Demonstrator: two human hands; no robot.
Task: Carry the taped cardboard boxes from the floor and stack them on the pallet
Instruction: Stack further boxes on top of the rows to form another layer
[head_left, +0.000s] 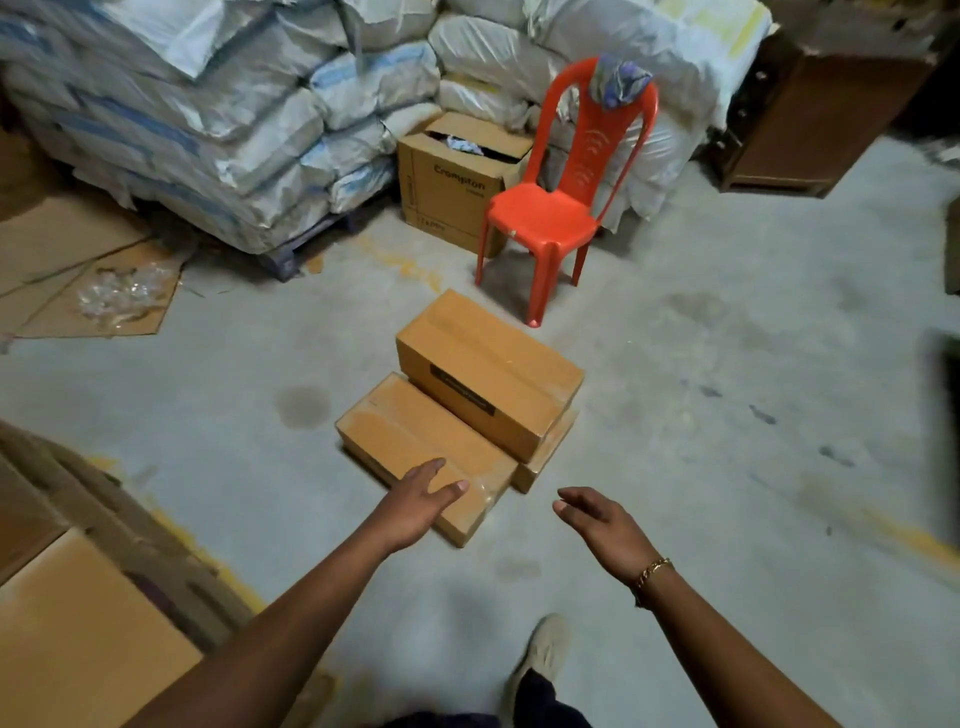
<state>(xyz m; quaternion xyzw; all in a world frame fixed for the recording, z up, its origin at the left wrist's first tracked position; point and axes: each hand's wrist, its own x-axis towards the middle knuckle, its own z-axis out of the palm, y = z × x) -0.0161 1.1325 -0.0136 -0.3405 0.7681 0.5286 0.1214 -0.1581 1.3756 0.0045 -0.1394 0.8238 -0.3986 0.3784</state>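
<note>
A grey concrete floor (675, 415) fills a storeroom, and near its middle sit the taped boxes: a top box (488, 371) rests partly on a low box (421, 452), with a third box (545, 457) edging out beneath on the right, likely piled there to wait for carrying. Both hands reach toward them. The left hand (421, 501) hovers over the near end of the low box, its grip open and fingers spread, holding nothing; whether it touches the cardboard I cannot tell. The right hand (597, 525) hangs to the right of the pile, grip open too, palm turned inward, apparently set to close on a box from both sides. Behind stands a red chair (550, 208) with a cloth (618, 80) over its back, beside an open carton (457, 176) and stacked sacks (208, 119). At lower left more cardboard (78, 634) shows, perhaps the stack on the pallet.
</note>
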